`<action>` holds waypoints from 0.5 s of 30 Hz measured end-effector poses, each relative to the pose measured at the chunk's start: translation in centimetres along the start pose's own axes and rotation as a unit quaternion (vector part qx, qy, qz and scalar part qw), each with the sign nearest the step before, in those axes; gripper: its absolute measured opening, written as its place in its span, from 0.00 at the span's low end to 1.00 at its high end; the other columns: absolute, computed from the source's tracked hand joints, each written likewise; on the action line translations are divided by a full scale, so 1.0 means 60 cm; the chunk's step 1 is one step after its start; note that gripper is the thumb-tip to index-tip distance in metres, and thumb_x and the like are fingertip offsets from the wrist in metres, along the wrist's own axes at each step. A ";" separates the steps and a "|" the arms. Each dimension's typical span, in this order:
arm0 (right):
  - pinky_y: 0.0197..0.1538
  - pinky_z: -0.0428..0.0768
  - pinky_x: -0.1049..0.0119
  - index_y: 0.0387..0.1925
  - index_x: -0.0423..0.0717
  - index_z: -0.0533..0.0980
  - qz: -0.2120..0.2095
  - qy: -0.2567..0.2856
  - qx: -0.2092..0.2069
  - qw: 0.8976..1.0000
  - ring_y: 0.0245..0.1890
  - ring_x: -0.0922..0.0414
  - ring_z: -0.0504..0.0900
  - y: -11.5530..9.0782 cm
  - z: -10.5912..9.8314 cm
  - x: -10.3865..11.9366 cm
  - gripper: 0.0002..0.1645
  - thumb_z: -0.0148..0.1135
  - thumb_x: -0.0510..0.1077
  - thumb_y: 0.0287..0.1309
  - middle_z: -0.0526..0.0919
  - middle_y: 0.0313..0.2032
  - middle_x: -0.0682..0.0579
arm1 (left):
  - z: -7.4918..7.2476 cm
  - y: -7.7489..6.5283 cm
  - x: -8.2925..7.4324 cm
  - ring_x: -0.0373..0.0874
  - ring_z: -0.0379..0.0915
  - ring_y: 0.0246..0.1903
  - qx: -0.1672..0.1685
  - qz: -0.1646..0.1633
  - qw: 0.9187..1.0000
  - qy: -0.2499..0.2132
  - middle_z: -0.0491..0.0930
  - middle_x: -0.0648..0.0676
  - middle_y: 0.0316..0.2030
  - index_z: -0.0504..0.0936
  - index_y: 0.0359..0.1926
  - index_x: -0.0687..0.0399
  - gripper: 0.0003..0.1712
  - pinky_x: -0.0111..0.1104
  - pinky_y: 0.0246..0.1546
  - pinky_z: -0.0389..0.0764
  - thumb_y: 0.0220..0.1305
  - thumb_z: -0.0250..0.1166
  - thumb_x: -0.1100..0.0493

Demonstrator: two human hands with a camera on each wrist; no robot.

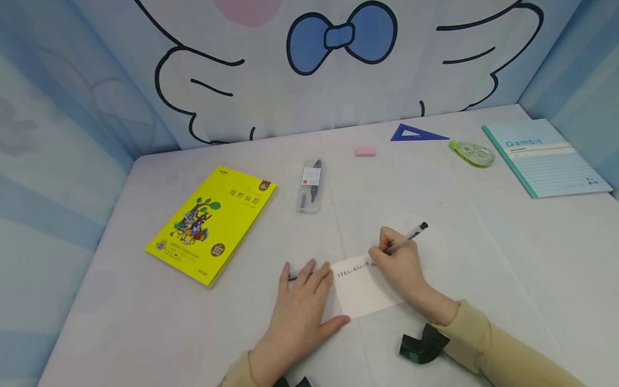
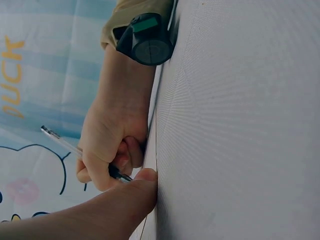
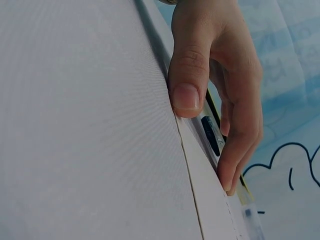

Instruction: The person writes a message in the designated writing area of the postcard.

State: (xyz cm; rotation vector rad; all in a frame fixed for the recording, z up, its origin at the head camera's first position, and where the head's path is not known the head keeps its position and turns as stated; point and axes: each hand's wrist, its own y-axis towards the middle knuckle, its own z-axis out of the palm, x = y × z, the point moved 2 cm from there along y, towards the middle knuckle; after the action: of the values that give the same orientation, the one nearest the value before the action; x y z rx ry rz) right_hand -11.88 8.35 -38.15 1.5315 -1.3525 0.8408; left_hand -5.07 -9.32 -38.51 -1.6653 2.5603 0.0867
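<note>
My right hand (image 1: 398, 263) grips a gel pen (image 1: 407, 238) with a clear barrel and black end, its tip hidden behind the fingers. Below it lies a white sheet of paper (image 1: 365, 293) with a row of dark handwriting along its top edge. My left hand (image 1: 302, 309) lies with spread, straight fingers on the sheet's left side, thumb at the lower left corner. Partly covered by those fingers is a small dark pen cap (image 3: 211, 135). In the left wrist view, the pen (image 2: 62, 140) slants out of the right hand (image 2: 107, 135) behind the left thumb (image 2: 145, 187).
A yellow book (image 1: 210, 226) lies to the left. Farther back are a clear pen case (image 1: 309, 201), a pink eraser (image 1: 365, 152), a blue set square (image 1: 403, 135) and a green correction tape (image 1: 476, 155). A notebook (image 1: 551, 172) sits at the right edge.
</note>
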 end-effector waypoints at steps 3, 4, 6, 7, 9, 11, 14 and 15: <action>0.19 0.50 0.75 0.11 0.41 0.56 0.008 0.008 -0.015 1.000 0.14 0.66 0.49 0.005 0.001 -0.022 0.19 0.52 0.23 0.40 0.51 0.10 0.59 | 0.000 0.000 0.000 0.50 0.58 0.65 -0.003 0.000 1.000 0.000 0.67 0.50 0.63 0.70 0.61 0.52 0.45 0.59 0.62 0.50 0.50 0.58 0.28; 0.19 0.51 0.75 0.11 0.41 0.56 0.011 0.013 -0.021 1.000 0.14 0.66 0.50 0.006 0.000 -0.026 0.19 0.52 0.23 0.40 0.52 0.10 0.59 | 0.000 0.000 0.000 0.50 0.58 0.65 -0.004 0.000 1.000 0.000 0.67 0.50 0.63 0.70 0.61 0.52 0.45 0.59 0.62 0.50 0.50 0.58 0.28; 0.19 0.53 0.75 0.11 0.41 0.57 0.016 0.025 -0.032 0.999 0.14 0.66 0.52 0.007 -0.001 -0.029 0.18 0.52 0.23 0.40 0.54 0.10 0.58 | 0.000 0.000 0.000 0.50 0.58 0.64 -0.007 0.000 1.000 0.000 0.67 0.49 0.63 0.70 0.61 0.52 0.44 0.59 0.62 0.50 0.50 0.58 0.28; 0.19 0.54 0.75 0.11 0.40 0.57 0.018 0.031 -0.037 0.999 0.14 0.66 0.53 0.008 -0.002 -0.030 0.18 0.52 0.23 0.40 0.54 0.10 0.58 | 0.000 0.000 0.000 0.50 0.58 0.64 -0.007 0.000 1.000 0.000 0.67 0.49 0.63 0.70 0.61 0.52 0.44 0.59 0.62 0.50 0.50 0.58 0.28; 0.19 0.55 0.75 0.11 0.40 0.57 0.022 0.041 -0.038 0.998 0.15 0.65 0.54 0.008 -0.003 -0.030 0.17 0.51 0.24 0.40 0.55 0.10 0.57 | 0.000 0.000 0.000 0.50 0.58 0.64 -0.006 0.000 1.000 -0.002 0.67 0.49 0.63 0.70 0.61 0.52 0.44 0.59 0.62 0.50 0.50 0.59 0.28; 0.20 0.55 0.74 0.12 0.40 0.57 0.027 0.045 -0.038 0.998 0.15 0.65 0.54 0.008 -0.003 -0.029 0.16 0.51 0.24 0.40 0.55 0.10 0.57 | 0.001 0.000 0.000 0.50 0.58 0.64 -0.003 -0.001 1.000 -0.005 0.67 0.49 0.63 0.70 0.61 0.52 0.44 0.59 0.62 0.50 0.50 0.59 0.28; 0.20 0.56 0.74 0.13 0.40 0.57 0.036 0.046 -0.036 0.998 0.15 0.64 0.55 0.007 -0.003 -0.029 0.16 0.51 0.24 0.41 0.56 0.11 0.56 | 0.001 0.000 0.000 0.50 0.58 0.64 -0.002 -0.001 1.000 -0.007 0.67 0.50 0.63 0.70 0.61 0.52 0.44 0.59 0.62 0.50 0.50 0.59 0.28; 0.20 0.57 0.73 0.13 0.40 0.57 0.040 0.047 -0.036 0.997 0.16 0.64 0.56 0.007 -0.003 -0.029 0.16 0.51 0.25 0.41 0.56 0.11 0.56 | 0.001 0.000 0.000 0.50 0.58 0.64 -0.003 -0.001 1.000 -0.007 0.67 0.50 0.63 0.70 0.61 0.52 0.45 0.59 0.62 0.50 0.50 0.59 0.28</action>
State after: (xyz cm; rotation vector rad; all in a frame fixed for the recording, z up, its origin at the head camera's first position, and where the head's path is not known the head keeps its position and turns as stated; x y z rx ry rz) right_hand -12.58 9.17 -39.56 1.3732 -1.3691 0.8920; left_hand -5.05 -9.31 -38.58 -1.6617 2.5510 0.1056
